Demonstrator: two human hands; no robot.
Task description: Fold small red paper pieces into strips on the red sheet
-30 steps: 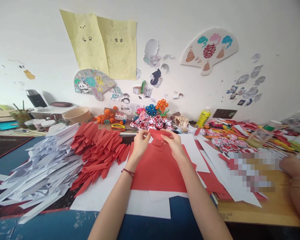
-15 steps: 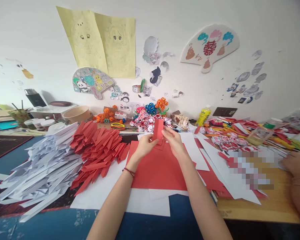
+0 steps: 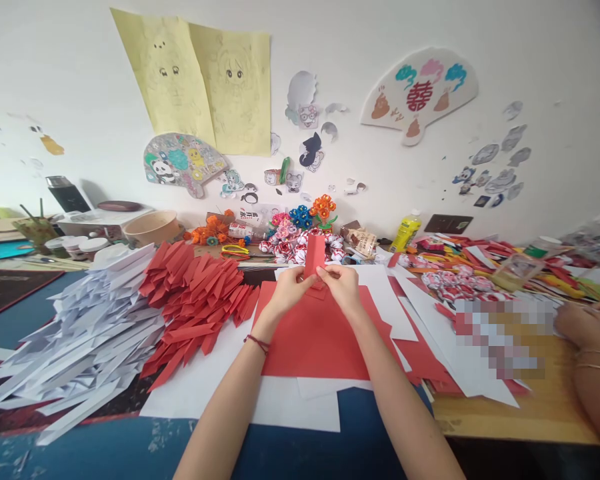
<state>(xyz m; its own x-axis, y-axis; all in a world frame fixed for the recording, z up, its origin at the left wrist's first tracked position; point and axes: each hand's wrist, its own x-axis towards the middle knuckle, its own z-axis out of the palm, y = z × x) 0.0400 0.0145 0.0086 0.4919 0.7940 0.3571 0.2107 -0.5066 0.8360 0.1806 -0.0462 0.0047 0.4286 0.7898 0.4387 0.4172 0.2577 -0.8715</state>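
Observation:
A narrow red paper strip [image 3: 315, 256] stands upright between my hands, a fold showing along its length. My left hand [image 3: 291, 289] pinches its left side near the lower end. On the other side, my right hand [image 3: 341, 285] has thumb and fingers closed on its right edge. Below them lies a large red paper sheet [image 3: 315, 340], with small red pieces on its far part just under my fingers. White sheets [image 3: 195, 383] stick out beneath it. To the left are a heap of folded red strips [image 3: 200, 300] and a bigger heap of folded white strips [image 3: 95, 333].
Beyond my hands stand red-and-white paper flowers [image 3: 285, 250] and yellow-handled scissors [image 3: 235, 251]. A yellow bottle [image 3: 407, 231] is by the wall. At right, another person's hand [image 3: 577, 323] rests near a blurred patch; coloured strips and a plastic cup [image 3: 519, 270] lie behind.
My right hand has slid down along the strip's right edge toward my left hand, its fingers now curled in. More of the strip's upper part shows. My left hand stays nearly in place.

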